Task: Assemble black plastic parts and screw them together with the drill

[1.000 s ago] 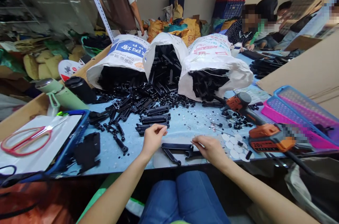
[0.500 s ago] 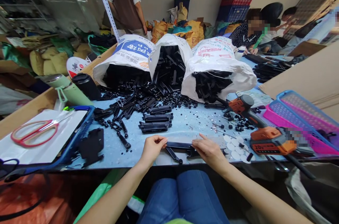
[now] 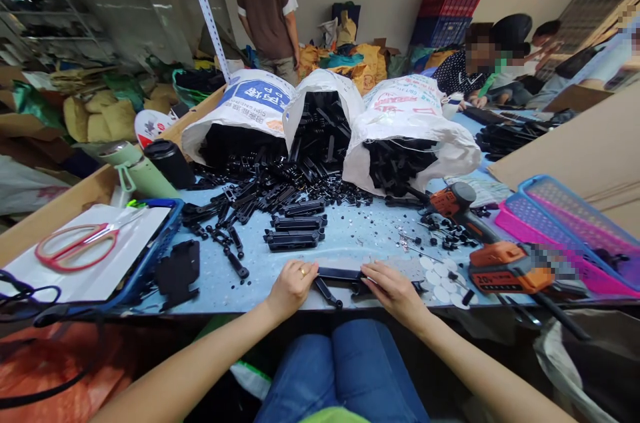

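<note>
A long black plastic bar (image 3: 340,274) lies level at the front of the blue table, between my two hands. My left hand (image 3: 294,284) has its fingers closed on the bar's left end. At the other end, my right hand (image 3: 393,286) grips it with fingers together and bent over it. Under the bar, a thin black arm piece (image 3: 327,292) slants toward the table edge. More black part shows partly beneath my right hand. Just beyond, several similar black bar assemblies (image 3: 295,231) lie in a row.
Three white sacks (image 3: 410,103) spill black parts onto the table (image 3: 350,226). An orange cordless drill (image 3: 505,263) and white discs (image 3: 440,276) lie right, near plastic baskets (image 3: 575,223). Red-handled scissors (image 3: 77,246) rest on a blue tray at left. Other people are beyond.
My left hand has turned so its knuckles show more, still at the bar's left end. My right hand's fingers have lowered onto the bar. The standing person has shifted right.
</note>
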`<state>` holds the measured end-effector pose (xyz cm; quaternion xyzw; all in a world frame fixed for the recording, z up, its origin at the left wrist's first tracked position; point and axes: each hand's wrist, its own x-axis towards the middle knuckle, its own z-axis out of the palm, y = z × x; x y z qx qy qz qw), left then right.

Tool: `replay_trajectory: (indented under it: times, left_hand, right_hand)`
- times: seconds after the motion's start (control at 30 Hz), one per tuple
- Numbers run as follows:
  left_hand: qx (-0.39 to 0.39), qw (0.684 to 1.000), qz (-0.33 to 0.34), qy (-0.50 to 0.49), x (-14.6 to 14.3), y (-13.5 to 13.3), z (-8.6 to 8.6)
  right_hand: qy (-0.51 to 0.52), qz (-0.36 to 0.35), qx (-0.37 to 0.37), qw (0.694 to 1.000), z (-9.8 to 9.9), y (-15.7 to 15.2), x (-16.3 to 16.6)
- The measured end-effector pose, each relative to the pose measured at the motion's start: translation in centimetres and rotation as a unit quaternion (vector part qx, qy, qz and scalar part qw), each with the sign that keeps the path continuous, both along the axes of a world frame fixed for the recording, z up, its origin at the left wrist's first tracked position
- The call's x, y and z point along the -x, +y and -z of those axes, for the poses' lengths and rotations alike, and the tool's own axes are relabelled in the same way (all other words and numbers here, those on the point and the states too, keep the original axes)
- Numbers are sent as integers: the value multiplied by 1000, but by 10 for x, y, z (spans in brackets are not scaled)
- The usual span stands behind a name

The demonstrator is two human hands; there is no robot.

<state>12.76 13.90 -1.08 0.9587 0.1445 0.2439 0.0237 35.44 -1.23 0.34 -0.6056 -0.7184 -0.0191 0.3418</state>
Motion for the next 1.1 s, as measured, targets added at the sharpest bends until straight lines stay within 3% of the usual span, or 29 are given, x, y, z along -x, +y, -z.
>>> replay_trajectory:
  times: [0.1,0.23,0.33,0.53,0.67,0.73,0.87,0.93,1.0,1.1]
  left_hand:
    - [17,999,-33,9,-13,-15,-9]
    - [113,990,27,84,-48,-38,-15]
    - [168,980,-2,106,-65,-45,-13]
    - [183,978,-15,95,-65,-48,-12]
    - [199,975,-64,79,-67,-53,-12]
    - [195,976,-60,73,-67,-55,-13]
    - [169,981,-26,90,-62,-55,-18]
    - [124,987,-6,105,-59,-53,-18]
    - [74,990,7,121,-55,-47,-16]
    - [56,992,-3,110,-45,-37,-20]
  right_hand:
    - [10,-2,11,1000,14,-5,-2]
    - [18,22,29,999,31,-13,-3]
    - [2,39,36,999,37,-16,-8]
    - [-48,-68,51,995,33,-6,-31]
    - [-70,-69,64,993,32,-3,-37]
    - [-100,-82,72,989,29,-2,-39]
    - [-155,-174,98,967,17,5,-50]
    - [-172,-150,113,967,11,8,-54]
    - [-184,-77,122,972,6,9,-52]
    - [-172,-16,118,978,-8,6,-37]
